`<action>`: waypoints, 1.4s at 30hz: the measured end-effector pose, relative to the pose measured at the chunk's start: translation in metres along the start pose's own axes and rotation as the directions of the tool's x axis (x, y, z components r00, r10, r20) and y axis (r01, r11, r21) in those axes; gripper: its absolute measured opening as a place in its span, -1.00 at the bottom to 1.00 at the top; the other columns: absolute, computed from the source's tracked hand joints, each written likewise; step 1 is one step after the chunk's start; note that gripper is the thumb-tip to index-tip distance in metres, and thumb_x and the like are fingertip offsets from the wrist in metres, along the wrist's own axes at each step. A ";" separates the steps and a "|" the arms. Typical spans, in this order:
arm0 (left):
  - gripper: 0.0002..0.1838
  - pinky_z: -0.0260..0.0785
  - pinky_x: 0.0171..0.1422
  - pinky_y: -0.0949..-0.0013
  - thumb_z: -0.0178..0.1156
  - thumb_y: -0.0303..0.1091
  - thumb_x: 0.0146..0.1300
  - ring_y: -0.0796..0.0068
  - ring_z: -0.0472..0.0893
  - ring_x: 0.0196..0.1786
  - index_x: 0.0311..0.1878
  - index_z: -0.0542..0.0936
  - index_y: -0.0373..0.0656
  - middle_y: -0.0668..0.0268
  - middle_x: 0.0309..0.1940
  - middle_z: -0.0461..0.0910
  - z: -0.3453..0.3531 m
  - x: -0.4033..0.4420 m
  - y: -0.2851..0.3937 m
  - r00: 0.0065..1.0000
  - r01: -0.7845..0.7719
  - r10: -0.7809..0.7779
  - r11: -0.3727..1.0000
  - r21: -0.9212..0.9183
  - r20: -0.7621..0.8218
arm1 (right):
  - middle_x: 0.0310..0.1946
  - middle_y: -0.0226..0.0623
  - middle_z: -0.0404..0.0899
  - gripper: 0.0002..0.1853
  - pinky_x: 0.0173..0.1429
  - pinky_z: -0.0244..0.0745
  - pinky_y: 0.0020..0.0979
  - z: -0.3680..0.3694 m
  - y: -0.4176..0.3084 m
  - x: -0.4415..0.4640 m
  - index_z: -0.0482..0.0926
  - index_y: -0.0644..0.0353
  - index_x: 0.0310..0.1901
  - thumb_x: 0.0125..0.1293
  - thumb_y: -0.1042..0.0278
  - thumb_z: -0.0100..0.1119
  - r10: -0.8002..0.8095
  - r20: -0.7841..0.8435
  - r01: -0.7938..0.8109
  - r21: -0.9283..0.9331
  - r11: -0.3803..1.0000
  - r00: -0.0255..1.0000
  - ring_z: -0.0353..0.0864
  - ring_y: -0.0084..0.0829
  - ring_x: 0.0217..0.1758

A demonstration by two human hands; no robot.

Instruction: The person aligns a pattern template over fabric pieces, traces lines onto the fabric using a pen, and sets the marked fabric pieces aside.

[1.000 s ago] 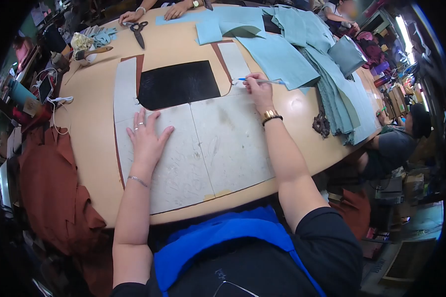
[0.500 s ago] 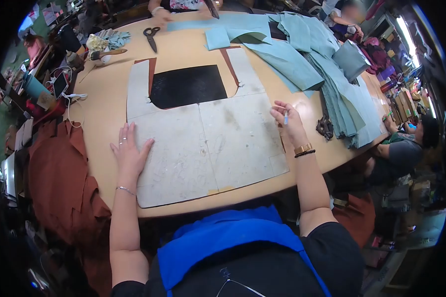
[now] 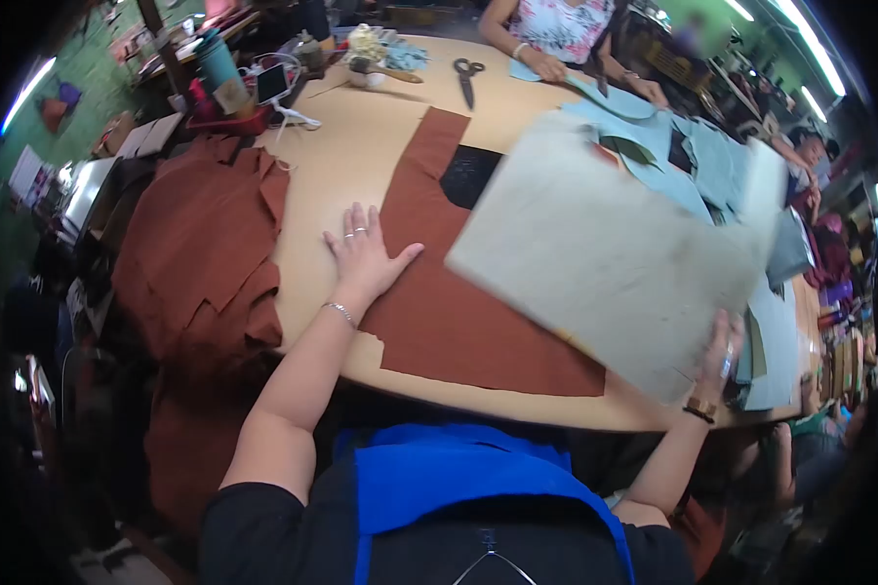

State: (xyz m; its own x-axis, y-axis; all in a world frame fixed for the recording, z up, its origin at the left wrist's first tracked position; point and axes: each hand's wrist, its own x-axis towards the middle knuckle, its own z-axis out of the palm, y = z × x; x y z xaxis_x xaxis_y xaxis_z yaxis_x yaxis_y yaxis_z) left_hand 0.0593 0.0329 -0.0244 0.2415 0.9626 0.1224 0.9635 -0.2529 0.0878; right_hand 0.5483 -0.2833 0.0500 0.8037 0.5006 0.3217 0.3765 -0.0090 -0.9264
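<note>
A large pale grey pattern template (image 3: pixel 615 234), slightly blurred, is tilted over the right part of the table. My right hand (image 3: pixel 719 353) grips its lower right edge, with a slim light-coloured pen-like thing also in the fingers. Beneath it lies a reddish-brown leather-like piece (image 3: pixel 458 307) with a cut-out shape, partly covered by the template. My left hand (image 3: pixel 366 255) is open, fingers spread, resting at the brown piece's left edge. A black sheet (image 3: pixel 470 177) shows inside the cut-out.
Black scissors (image 3: pixel 468 80) and a brush (image 3: pixel 390 71) lie at the back. Light blue-green sheets (image 3: pixel 707 156) cover the far right, where another person's hands (image 3: pixel 546 66) handle some. A brown stack (image 3: pixel 200 249) hangs at the left edge. A phone (image 3: pixel 272 84) stands behind it.
The template, flat on the table before, has been lifted and swung right by my right hand, uncovering the brown piece. My view has turned; my left hand stays down at the left edge.
</note>
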 end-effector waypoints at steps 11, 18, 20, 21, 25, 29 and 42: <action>-0.78 0.32 0.26 0.22 0.06 -0.25 0.50 0.48 0.54 0.01 0.00 0.49 -0.20 0.30 -0.04 0.58 0.015 0.015 -0.018 0.983 -0.147 -0.110 0.014 -0.989 -0.147 | 0.35 -0.04 0.37 -0.47 0.50 0.21 -0.23 0.049 0.054 0.016 0.32 0.39 0.34 0.40 0.45 0.21 0.026 -0.059 0.028 0.759 0.651 0.998 0.35 -0.25 0.40; -0.71 0.34 0.15 0.32 0.09 -0.14 0.47 0.52 0.47 -0.07 -0.06 0.57 -0.20 0.40 -0.13 0.56 -0.138 -0.075 -0.271 0.578 -0.142 -0.710 0.397 -0.907 -0.402 | 0.32 -0.11 0.44 -0.54 0.46 0.28 -0.26 0.175 0.005 -0.074 0.46 0.28 0.28 0.37 0.48 0.25 -0.188 0.495 0.335 -0.226 0.915 0.848 0.45 -0.22 0.36; -0.58 0.30 0.35 0.28 0.03 -0.16 0.48 0.35 0.52 0.18 0.17 0.52 -0.32 0.17 0.13 0.56 -0.156 -0.143 -0.373 0.550 -0.155 -0.784 0.243 -0.958 -0.288 | 0.28 -0.10 0.47 -0.53 0.45 0.31 -0.29 0.177 0.022 -0.077 0.46 0.29 0.28 0.36 0.49 0.26 -0.162 0.544 0.305 -0.183 0.935 0.823 0.46 -0.24 0.35; -0.54 0.30 0.38 0.22 0.03 -0.16 0.48 0.26 0.50 0.23 0.28 0.45 -0.28 0.10 0.22 0.50 -0.165 -0.181 -0.395 0.471 -0.118 -0.807 0.343 -0.932 -0.356 | 0.26 -0.09 0.48 -0.53 0.44 0.33 -0.30 0.178 0.031 -0.076 0.45 0.29 0.28 0.35 0.50 0.26 -0.152 0.566 0.291 -0.162 0.943 0.810 0.47 -0.25 0.34; -0.51 0.32 0.38 0.17 0.02 -0.18 0.50 0.21 0.46 0.27 0.37 0.33 -0.26 0.05 0.30 0.39 -0.160 -0.309 -0.419 0.084 0.035 -0.928 0.367 -0.930 -0.363 | 0.23 -0.09 0.50 -0.56 0.44 0.34 -0.32 0.177 0.041 -0.069 0.46 0.36 0.26 0.36 0.52 0.23 -0.112 0.551 0.231 -0.151 0.961 0.827 0.48 -0.28 0.33; -0.54 0.31 0.38 0.15 -0.02 -0.21 0.53 0.17 0.45 0.29 0.34 0.34 -0.29 0.04 0.29 0.40 -0.111 -0.421 -0.452 -0.031 0.458 -0.905 0.365 -0.811 -0.425 | 0.22 -0.09 0.51 -0.56 0.44 0.34 -0.31 0.177 0.040 -0.069 0.46 0.36 0.25 0.36 0.51 0.24 -0.132 0.554 0.249 -0.140 0.958 0.822 0.48 -0.29 0.32; -0.48 -0.18 0.48 -0.46 0.11 -0.09 0.43 0.17 0.13 0.56 0.42 0.35 0.17 0.22 0.52 0.16 -0.095 -0.214 -0.344 0.875 0.393 -0.323 0.909 0.139 -0.361 | 0.12 -0.10 0.57 -0.59 0.37 0.41 -0.30 0.178 0.037 -0.072 0.53 0.31 0.19 0.33 0.46 0.29 -0.162 0.522 0.295 -0.182 0.938 0.838 0.54 -0.26 0.24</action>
State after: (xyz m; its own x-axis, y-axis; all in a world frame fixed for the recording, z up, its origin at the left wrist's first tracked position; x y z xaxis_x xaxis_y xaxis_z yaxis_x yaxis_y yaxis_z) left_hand -0.3350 -0.0948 0.0129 -0.1419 0.8890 0.4353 0.9867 0.1623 -0.0098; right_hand 0.4223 -0.1657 -0.0420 0.3715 0.8724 0.3178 0.6744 -0.0183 -0.7382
